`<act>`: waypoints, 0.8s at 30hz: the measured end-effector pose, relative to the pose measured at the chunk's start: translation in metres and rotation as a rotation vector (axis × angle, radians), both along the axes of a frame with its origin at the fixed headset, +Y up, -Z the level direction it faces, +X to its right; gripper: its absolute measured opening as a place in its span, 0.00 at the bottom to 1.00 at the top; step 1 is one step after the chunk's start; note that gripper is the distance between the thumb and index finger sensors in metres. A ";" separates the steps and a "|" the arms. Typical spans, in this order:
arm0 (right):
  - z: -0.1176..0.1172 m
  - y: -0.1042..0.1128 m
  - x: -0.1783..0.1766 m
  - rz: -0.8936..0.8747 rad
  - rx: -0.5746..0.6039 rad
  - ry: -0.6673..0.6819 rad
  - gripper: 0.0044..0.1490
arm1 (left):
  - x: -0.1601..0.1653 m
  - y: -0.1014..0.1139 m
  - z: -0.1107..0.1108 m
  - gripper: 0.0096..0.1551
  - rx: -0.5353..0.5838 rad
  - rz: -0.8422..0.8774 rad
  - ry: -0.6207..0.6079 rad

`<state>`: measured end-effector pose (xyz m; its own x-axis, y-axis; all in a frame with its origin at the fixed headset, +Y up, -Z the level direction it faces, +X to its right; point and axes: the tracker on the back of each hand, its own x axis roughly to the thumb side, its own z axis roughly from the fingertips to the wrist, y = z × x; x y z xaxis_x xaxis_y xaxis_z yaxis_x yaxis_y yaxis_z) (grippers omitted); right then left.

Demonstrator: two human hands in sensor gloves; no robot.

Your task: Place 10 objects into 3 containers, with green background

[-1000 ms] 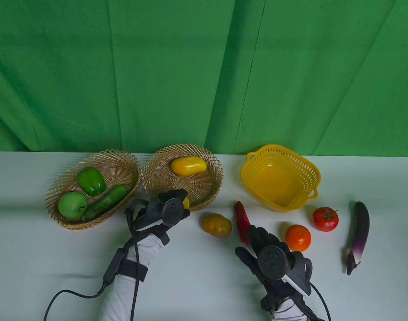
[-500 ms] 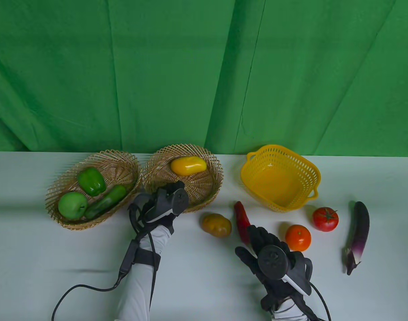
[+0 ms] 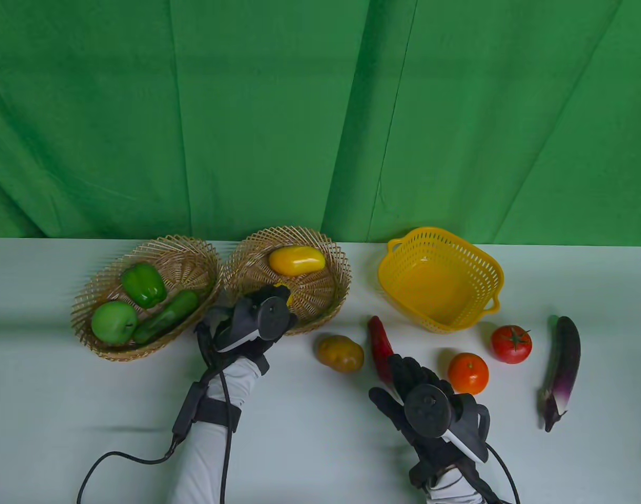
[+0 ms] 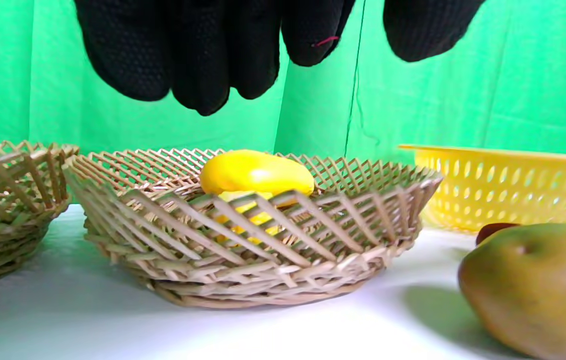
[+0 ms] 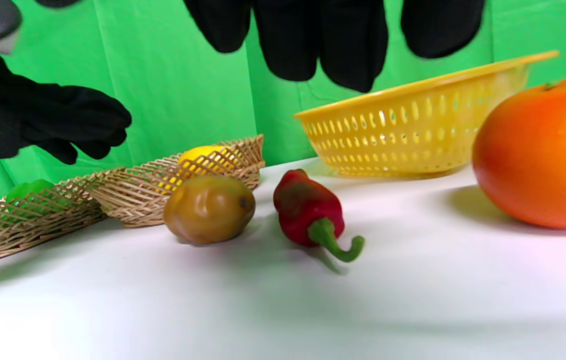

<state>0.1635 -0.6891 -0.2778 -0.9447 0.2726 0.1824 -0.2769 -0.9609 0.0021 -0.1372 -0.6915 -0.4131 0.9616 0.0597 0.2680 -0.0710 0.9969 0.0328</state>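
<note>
The left hand [image 3: 257,320] hovers over the middle wicker basket [image 3: 328,299], fingers [image 4: 203,60] released. A small yellow piece [image 4: 243,210] lies inside, beside the mango [image 3: 296,260], which lies crosswise. The right hand [image 3: 431,407] hovers, fingers apart, by the red pepper [image 3: 378,341].

Black gloved fingers [image 4: 198,55] hanging from the top edge, spread a little, holding nothing. Below them a round wicker basket [image 4: 263,250] on the white table [image 4: 113,325], with a yellow fruit [image 4: 255,172] inside. Part of a second wicker basket [image 4: 3,200] at left. At right a yellow plastic basket [image 4: 508,187], and close in front a brownish-green fruit [image 4: 538,287].
</note>
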 end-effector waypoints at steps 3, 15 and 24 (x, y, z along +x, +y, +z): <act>0.000 0.000 -0.001 0.000 -0.004 0.003 0.51 | -0.008 0.008 0.010 0.40 0.015 0.009 -0.007; 0.000 -0.001 -0.004 0.007 -0.012 0.013 0.51 | -0.040 0.028 0.067 0.40 0.098 0.024 -0.091; 0.001 -0.002 -0.006 0.009 -0.010 0.017 0.51 | -0.061 0.015 0.100 0.40 0.165 -0.019 -0.091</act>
<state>0.1579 -0.6908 -0.2772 -0.9437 0.2664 0.1960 -0.2684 -0.9632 0.0166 -0.1979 -0.6761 -0.3127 0.9334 -0.0107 0.3588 -0.0619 0.9797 0.1905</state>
